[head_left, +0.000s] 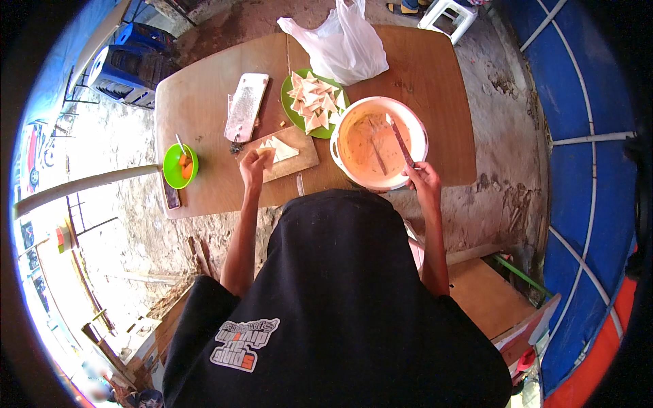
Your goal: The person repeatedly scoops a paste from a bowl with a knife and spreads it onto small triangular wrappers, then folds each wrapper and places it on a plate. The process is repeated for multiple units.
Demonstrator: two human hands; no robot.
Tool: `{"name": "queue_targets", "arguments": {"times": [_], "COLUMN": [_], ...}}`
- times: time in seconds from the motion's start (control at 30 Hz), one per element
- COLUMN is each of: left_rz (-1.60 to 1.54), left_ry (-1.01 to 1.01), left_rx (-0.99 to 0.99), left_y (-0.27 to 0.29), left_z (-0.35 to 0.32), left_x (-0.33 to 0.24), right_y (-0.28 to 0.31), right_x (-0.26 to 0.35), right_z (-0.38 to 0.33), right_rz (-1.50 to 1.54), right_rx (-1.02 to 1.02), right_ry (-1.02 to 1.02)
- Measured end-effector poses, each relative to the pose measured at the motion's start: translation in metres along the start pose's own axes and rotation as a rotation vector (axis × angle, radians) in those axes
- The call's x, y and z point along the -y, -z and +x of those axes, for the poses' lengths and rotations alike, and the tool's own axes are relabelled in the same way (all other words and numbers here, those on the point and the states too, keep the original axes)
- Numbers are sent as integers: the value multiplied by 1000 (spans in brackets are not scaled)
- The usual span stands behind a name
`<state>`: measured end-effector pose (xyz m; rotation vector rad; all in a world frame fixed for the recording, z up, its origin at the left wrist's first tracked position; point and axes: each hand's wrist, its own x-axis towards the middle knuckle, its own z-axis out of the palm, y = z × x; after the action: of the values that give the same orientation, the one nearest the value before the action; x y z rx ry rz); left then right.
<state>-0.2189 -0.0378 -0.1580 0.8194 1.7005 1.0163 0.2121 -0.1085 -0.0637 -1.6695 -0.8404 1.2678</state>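
Note:
My left hand (254, 167) pinches a small tan triangular piece (266, 158) above the near edge of a wooden cutting board (299, 164). Several pale triangular pieces (280, 148) lie on the board. In my right hand (424, 179) is a long, slim utensil (401, 140) with a dark brown shaft and a whitish tip; its exact kind is unclear. It is held over the right side of a white tub (420, 120) containing orange-pink paste (360, 139). A dark, narrow streak shows in the paste. Behind the board, a green plate (286, 111) carries a heap of similar triangles (313, 98).
A white plastic bag (343, 47) stands at the table's far side. Left of the plate lies a pale, flat slab (248, 105). A lime-green bowl (193, 174) with orange pieces and a spoon sits by the left edge, beside a phone (171, 195). A white stool (449, 17) stands beyond the table.

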Motion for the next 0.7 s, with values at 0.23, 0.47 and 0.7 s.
{"name": "queue_targets", "arguments": {"times": [0.23, 0.47, 0.7], "left_rz": [-446, -583, -643], "left_ry": [102, 105, 103], "left_rx": [376, 601, 657], "left_y": [-64, -109, -109], "left_z": [-35, -78, -102], "left_x": [-97, -168, -190], "right_y": [-14, -39, -53], "right_x": [42, 84, 96], "right_z": [-22, -36, -40], "right_rz": [34, -198, -451], "right_rx": [154, 234, 214], "right_ry": [53, 253, 499]}}
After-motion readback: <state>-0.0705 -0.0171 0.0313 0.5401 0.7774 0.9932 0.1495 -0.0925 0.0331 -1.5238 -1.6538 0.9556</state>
